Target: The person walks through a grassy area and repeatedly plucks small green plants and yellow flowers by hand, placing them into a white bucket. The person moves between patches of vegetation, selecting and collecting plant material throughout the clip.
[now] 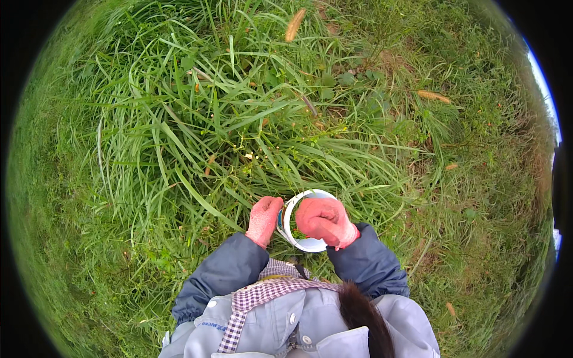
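A white plastic bucket [309,245] stands before me, with red and green things, too small to name, showing inside. My left hand [265,219], in a pink-red glove, is closed at the bucket's left side, close to its rim. Whether it grips the rim or a plant stem is not plain. My right hand [323,220], gloved alike, is curled above the bucket's opening and covers part of it. Its palm side is hidden, so I cannot tell whether anything is in it.
Long green grass [215,125] lies thick beyond the bucket and to the left. Shorter, partly dry grass [483,215] spreads to the right. Brown foxtail seed heads [295,25] stand out among the blades, and a few small red spots show at the right.
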Demonstrator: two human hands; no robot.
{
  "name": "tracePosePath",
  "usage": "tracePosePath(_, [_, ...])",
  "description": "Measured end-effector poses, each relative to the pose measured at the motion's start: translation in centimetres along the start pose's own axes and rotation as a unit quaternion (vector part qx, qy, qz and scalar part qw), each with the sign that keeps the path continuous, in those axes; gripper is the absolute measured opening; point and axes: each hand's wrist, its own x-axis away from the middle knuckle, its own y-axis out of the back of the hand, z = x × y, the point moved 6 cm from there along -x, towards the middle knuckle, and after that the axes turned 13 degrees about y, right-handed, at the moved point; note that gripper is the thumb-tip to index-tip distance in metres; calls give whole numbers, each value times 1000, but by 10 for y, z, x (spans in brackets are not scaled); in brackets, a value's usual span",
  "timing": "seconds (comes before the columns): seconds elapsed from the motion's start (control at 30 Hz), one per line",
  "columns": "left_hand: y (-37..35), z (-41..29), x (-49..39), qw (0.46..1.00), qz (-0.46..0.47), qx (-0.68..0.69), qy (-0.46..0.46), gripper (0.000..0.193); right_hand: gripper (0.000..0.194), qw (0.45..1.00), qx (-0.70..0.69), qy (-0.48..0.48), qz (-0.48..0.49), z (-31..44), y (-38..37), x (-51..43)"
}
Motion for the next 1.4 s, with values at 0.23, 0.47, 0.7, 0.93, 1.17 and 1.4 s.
tracePosePath(0.23, [8,4,4,996,86,-17,-14,21,31,773,-402,-111,-479,-64,174,-9])
tracePosePath(0.47, [20,9,9,996,77,-22,34,23,46,791,-468,-134,-371,-118,211,-50])
tracePosePath(0.7, [41,13,9,999,37,-11,26,25,42,741,-446,-136,-483,-134,222,-50])
tracePosePath(0.93, [36,7,12,999,30,-34,9,23,42,746,-482,-102,-447,-137,227,-56])
tracePosePath(1.17, [25,11,12,996,28,-81,3,25,12,749,-452,-100,-474,-131,217,-61])
tracePosePath(1.4, [20,0,19,997,64,-32,7,26,23,902,-370,138,-177,85,130,-65])
